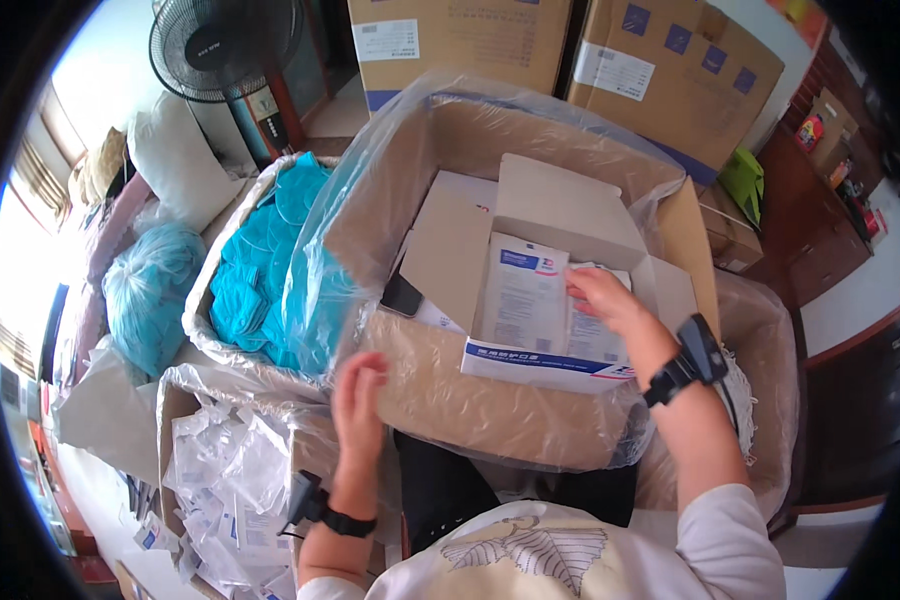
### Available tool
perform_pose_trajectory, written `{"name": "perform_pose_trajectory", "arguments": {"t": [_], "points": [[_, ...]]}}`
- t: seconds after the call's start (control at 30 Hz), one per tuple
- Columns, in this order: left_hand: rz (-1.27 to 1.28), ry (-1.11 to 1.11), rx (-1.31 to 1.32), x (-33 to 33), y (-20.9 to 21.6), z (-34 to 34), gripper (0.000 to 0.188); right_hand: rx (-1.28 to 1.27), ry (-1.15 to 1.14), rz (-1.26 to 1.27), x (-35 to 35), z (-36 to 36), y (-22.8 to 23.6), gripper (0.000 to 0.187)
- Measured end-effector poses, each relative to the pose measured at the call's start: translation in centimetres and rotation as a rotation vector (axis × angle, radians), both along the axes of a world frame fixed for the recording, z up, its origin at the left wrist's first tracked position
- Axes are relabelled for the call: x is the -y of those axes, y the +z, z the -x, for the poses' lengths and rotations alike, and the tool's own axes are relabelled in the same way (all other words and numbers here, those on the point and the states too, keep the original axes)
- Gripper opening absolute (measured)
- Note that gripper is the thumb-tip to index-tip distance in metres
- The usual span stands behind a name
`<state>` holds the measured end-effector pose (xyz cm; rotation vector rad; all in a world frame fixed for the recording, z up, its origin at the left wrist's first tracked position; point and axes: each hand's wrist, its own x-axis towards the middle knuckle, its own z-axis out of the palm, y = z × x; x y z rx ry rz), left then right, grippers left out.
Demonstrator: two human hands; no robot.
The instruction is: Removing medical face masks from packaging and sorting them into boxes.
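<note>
A white and blue carton (540, 368) with its flaps raised sits in front of me on brown cardboard. Flat white packets (525, 290) with blue and pink print stand inside it in two side-by-side rows. My right hand (605, 297) reaches over the right row, its fingers apart and touching the packets' upper edge; no packet is lifted. To the left, my left hand (358, 400) hovers off the carton, slightly blurred, its fingers stretched up and nothing visible in them. A dark phone-like object (401, 297) lies beside the carton's left flap.
The carton rests within a large plastic-lined box (510, 125). Left are a bin of turquoise fabric pieces (270, 265) and a box of loose clear packets (235, 480). Another lined box (760, 330) stands right. Closed cartons (460, 50) and a fan (210, 50) are behind.
</note>
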<state>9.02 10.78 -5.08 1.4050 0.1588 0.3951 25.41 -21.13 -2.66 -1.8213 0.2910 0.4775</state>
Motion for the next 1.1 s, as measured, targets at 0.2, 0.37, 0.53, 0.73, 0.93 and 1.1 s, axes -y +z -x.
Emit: {"name": "perform_pose_trajectory", "arguments": {"t": [0.2,0.37,0.53,0.73,0.93,1.1], "points": [[0.035,-0.306,-0.082,5.6,-1.4,3.2,0.026,-0.069,-0.051,-0.233,-2.7,-2.0,-1.7,0.031],[0.068,-0.347,-0.153,6.2,-0.6,4.2,0.027,0.103,-0.093,-0.523,-2.7,-1.3,-0.8,0.031],[0.003,-0.386,-0.165,4.8,0.9,4.1,0.028,0.473,-0.155,-0.822,1.3,1.4,5.4,0.032],[0.046,-0.458,0.228,9.8,9.7,1.1,0.047,0.512,0.008,-0.849,1.9,12.2,11.2,0.034],[0.221,-0.608,-0.136,13.1,8.7,2.2,0.034,0.412,0.072,-0.751,1.4,17.9,8.3,0.036],[0.405,-0.409,-0.103,12.9,5.8,4.3,0.025,0.325,0.337,-0.386,2.4,21.1,5.3,0.034]]}}
